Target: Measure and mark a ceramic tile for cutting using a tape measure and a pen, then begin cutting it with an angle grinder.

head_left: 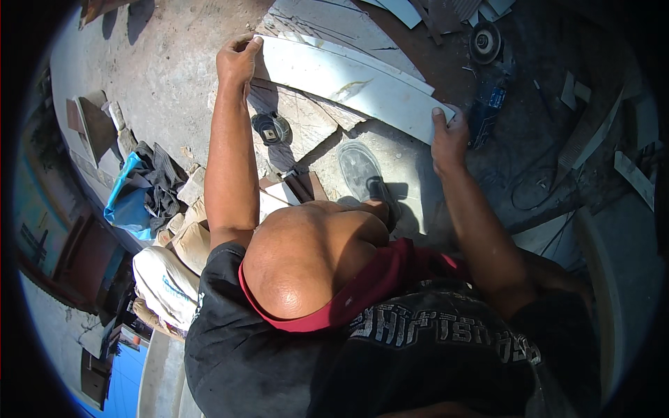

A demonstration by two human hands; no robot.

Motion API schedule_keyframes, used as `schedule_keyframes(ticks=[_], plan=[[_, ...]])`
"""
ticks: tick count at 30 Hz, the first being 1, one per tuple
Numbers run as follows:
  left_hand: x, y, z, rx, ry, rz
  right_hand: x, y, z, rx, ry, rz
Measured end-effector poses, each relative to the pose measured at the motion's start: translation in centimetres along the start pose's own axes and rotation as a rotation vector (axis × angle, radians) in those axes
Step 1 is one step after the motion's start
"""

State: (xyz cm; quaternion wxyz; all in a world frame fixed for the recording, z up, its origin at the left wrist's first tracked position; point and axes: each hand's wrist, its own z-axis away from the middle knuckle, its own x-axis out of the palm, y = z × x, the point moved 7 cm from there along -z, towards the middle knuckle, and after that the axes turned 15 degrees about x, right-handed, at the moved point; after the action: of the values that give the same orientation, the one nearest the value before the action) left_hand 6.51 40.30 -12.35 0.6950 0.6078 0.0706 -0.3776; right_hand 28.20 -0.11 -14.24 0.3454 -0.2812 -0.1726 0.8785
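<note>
My left hand [237,63] grips the left end of a long white strip of tile [345,83], thumb on its upper face. My right hand [449,139] holds the strip's right end, thumb on top. The strip is held crosswise over larger light tile pieces [311,121] on the ground. A black tape measure [272,129] lies below the strip's left half. Just right of my right hand is a blue angle grinder [488,104] with a disc. My foot in a grey shoe [359,171] is below the strip, and my bent bare knee is in the lower middle.
Tile offcuts [585,118] and a cable [529,202] lie at the right. At the left are a blue bag [125,209] with dark cloth, white sacks [164,279] and stacked boards [94,129]. More scraps [446,14] lie along the top on the dusty concrete ground [153,63].
</note>
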Motion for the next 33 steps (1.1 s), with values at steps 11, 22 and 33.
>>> schedule_keyframes(ticks=[11,22,33], plan=[[0.2,-0.8,-0.4,-0.043,-0.032,-0.003,-0.3,-0.2,0.1,-0.029,0.025,-0.005],[0.1,-1.1,-0.6,-0.019,-0.004,0.017,-0.2,-0.2,0.2,-0.033,0.030,0.008],[0.1,-1.2,-0.5,-0.052,-0.014,0.003,-0.1,-0.3,0.2,0.008,-0.001,-0.001]])
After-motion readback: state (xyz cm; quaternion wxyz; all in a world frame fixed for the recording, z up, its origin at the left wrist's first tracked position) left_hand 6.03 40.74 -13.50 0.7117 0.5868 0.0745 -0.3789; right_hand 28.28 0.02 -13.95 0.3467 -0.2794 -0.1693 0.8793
